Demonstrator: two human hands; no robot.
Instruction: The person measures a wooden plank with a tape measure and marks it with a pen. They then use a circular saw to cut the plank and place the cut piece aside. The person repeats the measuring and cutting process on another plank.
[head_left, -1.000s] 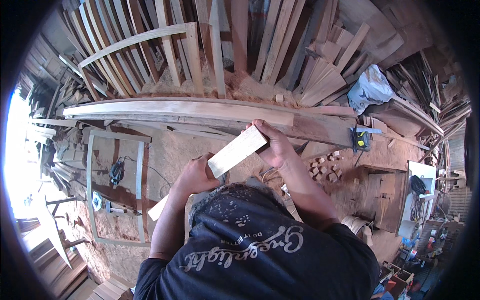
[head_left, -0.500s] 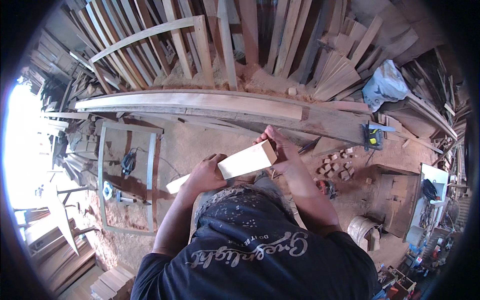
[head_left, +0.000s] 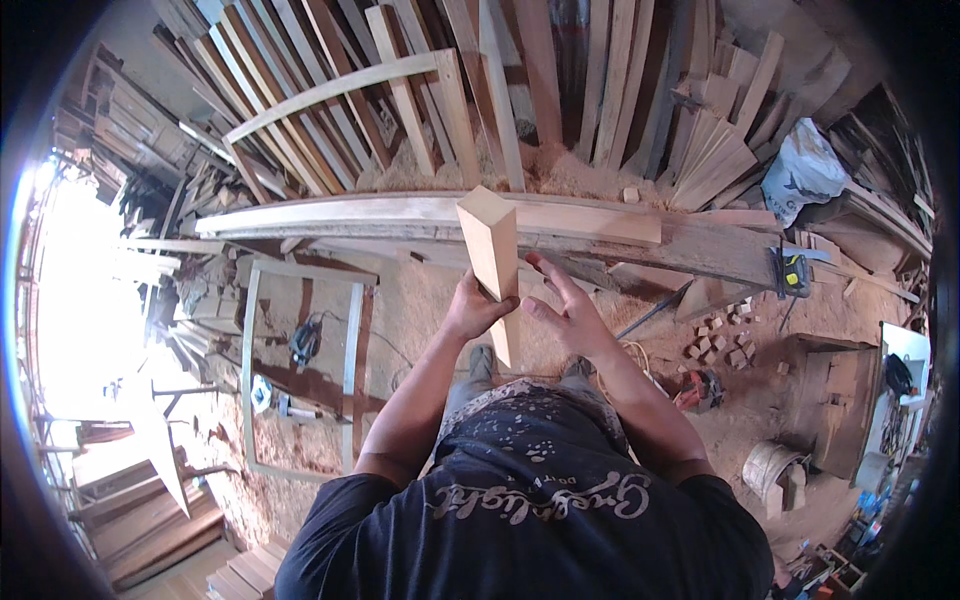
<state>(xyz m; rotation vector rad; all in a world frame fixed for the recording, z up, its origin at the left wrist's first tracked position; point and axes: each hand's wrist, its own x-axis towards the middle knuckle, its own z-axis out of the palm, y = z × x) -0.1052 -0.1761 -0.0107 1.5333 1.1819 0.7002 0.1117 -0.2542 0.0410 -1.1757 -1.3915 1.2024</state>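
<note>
A pale squared wooden post (head_left: 492, 255) stands on a slant in front of me, its square end raised toward the top of the view. My left hand (head_left: 478, 308) grips it around the lower part, thumb across the near face. Just to the right, my right hand (head_left: 570, 318) is off the wood with its fingers apart, holding nothing. Beyond the post, a long pale board (head_left: 370, 212) lies along a dark, worn plank bench (head_left: 690, 255). The raised end of the post overlaps the board in view.
A handsaw (head_left: 793, 272) with a black and yellow handle rests at the bench's right end. Small wood blocks (head_left: 722, 345) and a red power tool (head_left: 699, 390) lie on the floor at right. A wooden frame (head_left: 250, 370) is at left; upright planks (head_left: 400, 100) lean behind.
The post has swung from lying crosswise, low between both hands, to pointing away with its end up. My right hand has come off its end; my left hand still holds it.
</note>
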